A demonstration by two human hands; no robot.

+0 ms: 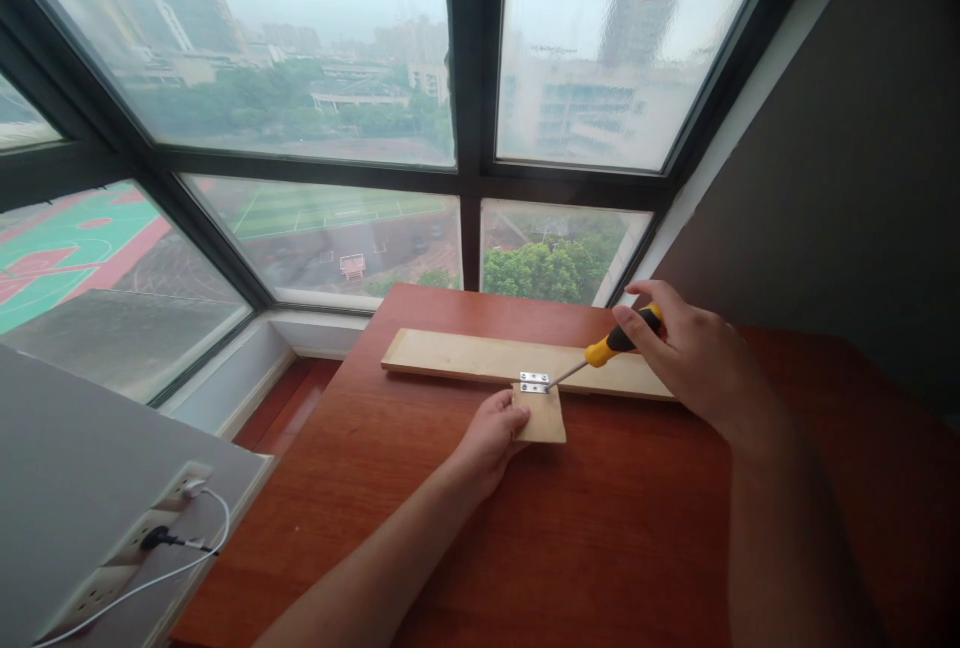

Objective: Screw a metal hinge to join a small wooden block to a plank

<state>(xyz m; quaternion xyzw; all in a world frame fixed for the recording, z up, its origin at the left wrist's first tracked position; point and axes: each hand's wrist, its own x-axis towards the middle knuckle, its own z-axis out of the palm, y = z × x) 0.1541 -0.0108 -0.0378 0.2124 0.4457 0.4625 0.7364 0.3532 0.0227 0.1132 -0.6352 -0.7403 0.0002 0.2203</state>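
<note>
My left hand [493,440] grips a small wooden board [543,420] by its left edge, thumb on top. A silver metal hinge [535,383] joins this small piece to a long wooden plank [465,355] lying across the table behind it. My right hand [690,353] is closed round the yellow and black handle of a screwdriver [598,353]. The screwdriver slants down to the left, its tip at the right end of the hinge's near leaf. The screw under the tip is too small to make out. My right hand covers part of the plank's right end.
Both pieces rest on or over a reddish-brown wooden table [600,538]. Large windows [315,48] stand beyond its far edge. At the lower left, a white panel carries sockets [139,536] with a white cable [127,596] and a black plug [155,537].
</note>
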